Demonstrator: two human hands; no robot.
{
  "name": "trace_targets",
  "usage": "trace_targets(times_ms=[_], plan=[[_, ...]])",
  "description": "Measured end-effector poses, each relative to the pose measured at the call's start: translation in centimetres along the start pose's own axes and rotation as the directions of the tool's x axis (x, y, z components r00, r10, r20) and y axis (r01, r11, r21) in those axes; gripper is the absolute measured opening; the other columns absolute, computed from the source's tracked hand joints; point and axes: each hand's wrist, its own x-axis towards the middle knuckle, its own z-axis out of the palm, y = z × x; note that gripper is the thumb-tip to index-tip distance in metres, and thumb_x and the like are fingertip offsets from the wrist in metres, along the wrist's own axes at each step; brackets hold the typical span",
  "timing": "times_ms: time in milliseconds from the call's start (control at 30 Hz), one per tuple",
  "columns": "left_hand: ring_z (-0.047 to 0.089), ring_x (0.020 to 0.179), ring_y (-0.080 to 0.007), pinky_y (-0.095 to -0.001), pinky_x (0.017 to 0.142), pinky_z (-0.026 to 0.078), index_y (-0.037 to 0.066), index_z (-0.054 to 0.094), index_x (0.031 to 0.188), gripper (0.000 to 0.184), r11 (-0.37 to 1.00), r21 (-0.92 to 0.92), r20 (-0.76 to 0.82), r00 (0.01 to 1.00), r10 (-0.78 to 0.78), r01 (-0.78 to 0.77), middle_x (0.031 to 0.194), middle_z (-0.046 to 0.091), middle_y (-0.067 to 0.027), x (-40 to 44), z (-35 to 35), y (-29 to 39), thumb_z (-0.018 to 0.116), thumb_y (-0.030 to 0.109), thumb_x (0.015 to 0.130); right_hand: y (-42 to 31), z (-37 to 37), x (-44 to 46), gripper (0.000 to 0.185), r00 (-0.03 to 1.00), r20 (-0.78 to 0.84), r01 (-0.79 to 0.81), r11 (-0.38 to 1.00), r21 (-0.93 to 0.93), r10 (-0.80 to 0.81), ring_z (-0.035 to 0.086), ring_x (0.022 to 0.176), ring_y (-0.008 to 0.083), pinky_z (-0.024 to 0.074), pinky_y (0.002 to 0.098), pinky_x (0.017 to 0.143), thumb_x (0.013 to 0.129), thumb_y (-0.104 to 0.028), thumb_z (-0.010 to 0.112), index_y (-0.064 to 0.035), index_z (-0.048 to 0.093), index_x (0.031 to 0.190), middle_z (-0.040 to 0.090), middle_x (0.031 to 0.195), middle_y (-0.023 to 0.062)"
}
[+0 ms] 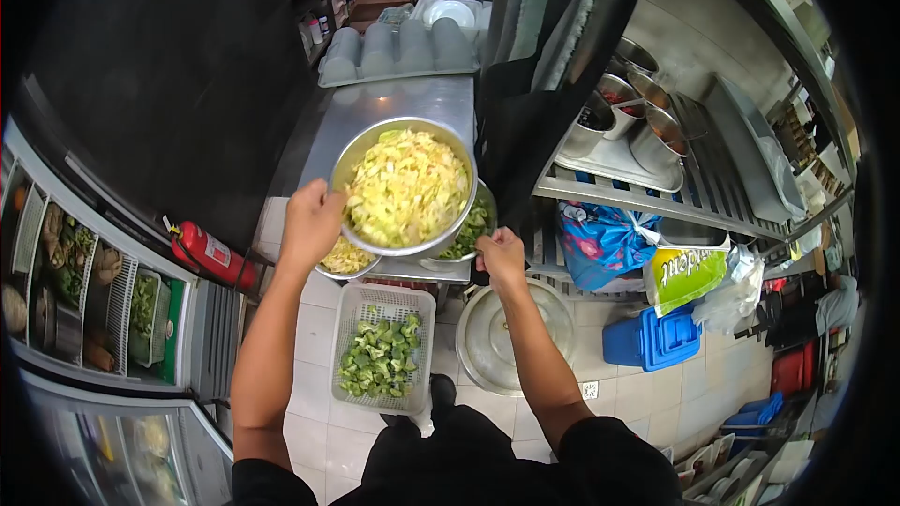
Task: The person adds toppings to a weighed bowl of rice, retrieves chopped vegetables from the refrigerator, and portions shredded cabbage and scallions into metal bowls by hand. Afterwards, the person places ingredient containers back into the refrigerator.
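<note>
A large steel bowl (357,235) full of chopped cabbage (408,183) sits over the near end of the steel table, overlapping two other bowls. My left hand (313,217) is closed on its left rim. My right hand (502,253) pinches the rim of a steel bowl of chopped greens (472,228), which is partly hidden under the cabbage bowl. Another bowl of shredded vegetables (345,259) shows below my left hand, mostly covered. On the floor near my feet stands a white perforated basket (341,347) of broccoli florets (380,356).
A round steel lid or tray (478,342) lies on the floor beside the basket. At left are a red fire extinguisher (214,256) and open fridge shelves. Right of me stand a slatted rack (722,187) with steel pots and a blue lidded bin (652,339). Grey containers (398,49) line the table's far end.
</note>
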Motion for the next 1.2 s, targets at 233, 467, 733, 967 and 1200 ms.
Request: trace_targets(times_ms=[233, 467, 733, 967, 1200], plan=[[0.039, 0.054, -0.0070, -0.0304, 0.047, 0.035, -0.005, 0.048, 0.067, 0.024, 0.982, -0.089, -0.025, 0.985, -0.170, 0.168, 0.052, 0.043, -0.0073, -9.8, -4.4, -1.7, 0.058, 0.012, 0.082, 0.3, -6.3, -6.5, 0.017, 0.993, -0.080, -0.074, 0.987, 0.144, 0.086, 0.036, 0.038, 0.0061, 0.0266, 0.0207, 0.031, 0.075, -0.004, 0.057, -0.0137, 0.044, 0.071, 0.044, 0.057, -0.0030], [0.053, 0.050, -0.0234, -0.0374, 0.049, 0.041, -0.006, 0.052, 0.071, 0.019, 0.988, 0.100, 0.039, 0.992, -0.123, 0.119, 0.056, 0.053, -0.0174, -12.1, 0.3, -1.3, 0.054, 0.010, 0.082, -4.3, -16.3, -13.1, 0.017, 0.986, -0.138, -0.079, 0.990, 0.118, 0.095, 0.032, 0.035, 0.0033, 0.0245, 0.0193, 0.029, 0.073, 0.002, 0.052, -0.0132, 0.044, 0.071, 0.044, 0.055, -0.0039], [0.058, 0.057, -0.0343, -0.0423, 0.054, 0.043, -0.006, 0.050, 0.071, 0.022, 0.990, 0.129, -0.047, 0.997, -0.054, 0.060, 0.061, 0.054, -0.0224, -9.2, 10.9, -6.8, 0.054, 0.013, 0.083, -13.5, -15.5, -14.0, 0.015, 0.987, 0.052, 0.134, 0.961, 0.243, -0.150, 0.045, 0.042, 0.0045, 0.0323, 0.0159, 0.033, 0.074, 0.004, 0.048, -0.0035, 0.055, 0.085, 0.058, 0.070, 0.0017], [0.057, 0.066, -0.0463, -0.0496, 0.062, 0.043, -0.008, 0.050, 0.080, 0.030, 0.980, -0.015, -0.031, 0.980, -0.197, 0.196, 0.067, 0.056, -0.0280, -9.2, 12.2, -7.1, 0.048, 0.020, 0.091, -12.2, -4.7, -7.9, 0.016, 0.992, 0.100, 0.058, 0.976, 0.209, -0.080, 0.031, 0.033, 0.0048, 0.0238, 0.0203, 0.028, 0.077, -0.001, 0.052, -0.0127, 0.043, 0.071, 0.043, 0.053, -0.0044], [0.061, 0.086, -0.0377, -0.0450, 0.074, 0.049, -0.007, 0.049, 0.104, 0.037, 0.890, -0.371, 0.045, 0.962, -0.269, 0.266, 0.093, 0.059, -0.0276, -9.0, 13.1, -9.1, 0.049, 0.025, 0.087, -8.0, -1.0, -4.4, 0.017, 0.969, 0.246, -0.035, 0.989, 0.144, -0.001, 0.036, 0.037, 0.0066, 0.0272, 0.0223, 0.032, 0.077, -0.003, 0.053, -0.0139, 0.044, 0.069, 0.040, 0.053, -0.0044]])
